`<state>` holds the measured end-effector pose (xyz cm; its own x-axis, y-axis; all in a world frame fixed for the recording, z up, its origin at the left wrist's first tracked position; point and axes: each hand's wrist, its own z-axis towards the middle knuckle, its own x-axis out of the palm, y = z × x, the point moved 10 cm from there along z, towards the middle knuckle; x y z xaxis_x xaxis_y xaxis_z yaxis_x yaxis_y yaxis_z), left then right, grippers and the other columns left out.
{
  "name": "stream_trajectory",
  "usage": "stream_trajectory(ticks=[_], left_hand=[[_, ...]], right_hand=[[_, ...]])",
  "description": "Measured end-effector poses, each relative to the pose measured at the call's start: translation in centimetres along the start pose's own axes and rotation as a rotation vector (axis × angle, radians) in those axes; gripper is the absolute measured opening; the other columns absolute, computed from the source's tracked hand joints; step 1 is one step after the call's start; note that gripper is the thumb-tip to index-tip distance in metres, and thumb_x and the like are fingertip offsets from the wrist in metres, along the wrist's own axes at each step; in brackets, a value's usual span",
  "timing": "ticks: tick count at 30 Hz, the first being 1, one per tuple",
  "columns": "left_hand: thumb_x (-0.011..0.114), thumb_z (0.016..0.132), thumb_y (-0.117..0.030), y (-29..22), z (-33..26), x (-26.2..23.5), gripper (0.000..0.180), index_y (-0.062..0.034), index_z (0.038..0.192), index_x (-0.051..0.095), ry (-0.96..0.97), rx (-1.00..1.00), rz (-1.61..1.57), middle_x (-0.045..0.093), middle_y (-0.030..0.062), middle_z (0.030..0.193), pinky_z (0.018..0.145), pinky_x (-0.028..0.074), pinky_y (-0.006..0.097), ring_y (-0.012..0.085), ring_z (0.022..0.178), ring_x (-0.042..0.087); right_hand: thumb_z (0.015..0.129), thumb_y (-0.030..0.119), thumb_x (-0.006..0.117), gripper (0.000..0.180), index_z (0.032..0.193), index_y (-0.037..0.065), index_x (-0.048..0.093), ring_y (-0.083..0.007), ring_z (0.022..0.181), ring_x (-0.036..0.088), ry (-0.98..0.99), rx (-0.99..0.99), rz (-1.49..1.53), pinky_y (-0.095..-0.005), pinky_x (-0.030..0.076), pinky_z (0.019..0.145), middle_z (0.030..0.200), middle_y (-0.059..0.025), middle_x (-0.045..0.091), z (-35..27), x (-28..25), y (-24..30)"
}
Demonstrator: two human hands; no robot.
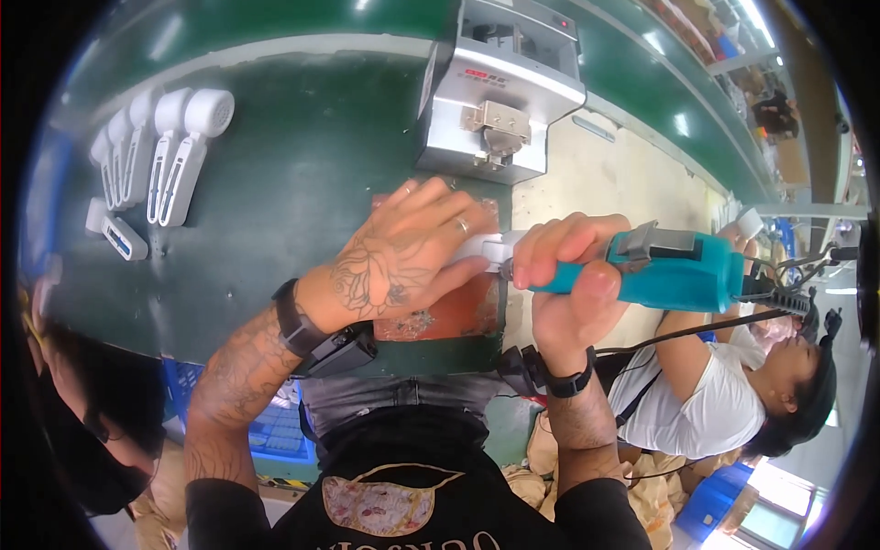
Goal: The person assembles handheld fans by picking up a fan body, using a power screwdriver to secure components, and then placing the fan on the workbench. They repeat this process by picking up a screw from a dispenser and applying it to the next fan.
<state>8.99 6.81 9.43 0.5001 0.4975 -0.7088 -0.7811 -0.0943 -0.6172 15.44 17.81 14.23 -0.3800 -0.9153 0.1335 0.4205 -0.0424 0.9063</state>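
My left hand point(403, 252) lies flat, fingers spread, pressing a white plastic part point(486, 247) down onto a reddish-brown pad point(454, 316) on the green bench. My right hand point(568, 275) grips a teal electric screwdriver point(674, 270), held sideways with its tip touching the white part just past my left fingertips. A black cable runs from the tool's rear toward the right. Most of the white part is hidden under my left hand.
A grey metal machine point(504, 87) stands just behind the pad. Several white handheld fan bodies point(160, 151) lie in a row at the far left of the green bench point(275, 211). A person in a white shirt point(715, 403) works at the right. A blue crate point(275, 431) sits under the bench.
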Motion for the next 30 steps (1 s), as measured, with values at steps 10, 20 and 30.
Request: stream_trajectory(ticks=[10, 20, 30], left_hand=[[0.073, 0.09, -0.022, -1.6, 0.3, -0.7, 0.04, -0.0059, 0.126, 0.065, -0.015, 0.084, -0.01, 0.063, 0.0101, 0.128, 0.093, 0.047, 0.045, 0.0331, 0.111, 0.059], [0.078, 0.086, -0.006, -5.9, -4.2, -3.2, 0.039, -0.0027, 0.122, 0.067, -0.097, 0.091, -0.03, 0.074, 0.0123, 0.111, 0.083, 0.056, 0.039, 0.0302, 0.092, 0.072], [0.054, 0.102, 0.0, 7.1, -11.6, -14.3, 0.04, -0.0007, 0.142, 0.055, -0.512, -0.374, 0.49, 0.063, 0.0226, 0.129, 0.104, 0.047, 0.043, 0.0385, 0.119, 0.062]], right_hand=[[0.103, 0.031, 0.065, 0.034, 0.11, -0.001, 0.057, -0.0168, 0.07, 0.062, -0.103, 0.134, 0.042, -0.0308, 0.051, 0.064, 0.078, -0.0085, 0.062, -1.5, -1.2, -1.4], [0.106, 0.036, 0.058, 0.041, 0.122, -0.002, 0.055, -0.018, 0.071, 0.06, -0.505, -0.182, 0.048, -0.033, 0.05, 0.065, 0.078, -0.0083, 0.06, -0.1, -9.5, 6.4], [0.098, 0.009, 0.068, 0.028, 0.123, -0.001, 0.062, -0.0102, 0.082, 0.063, -0.316, 0.007, -0.25, -0.0266, 0.049, 0.076, 0.094, -0.005, 0.068, 1.4, -9.1, -0.2]])
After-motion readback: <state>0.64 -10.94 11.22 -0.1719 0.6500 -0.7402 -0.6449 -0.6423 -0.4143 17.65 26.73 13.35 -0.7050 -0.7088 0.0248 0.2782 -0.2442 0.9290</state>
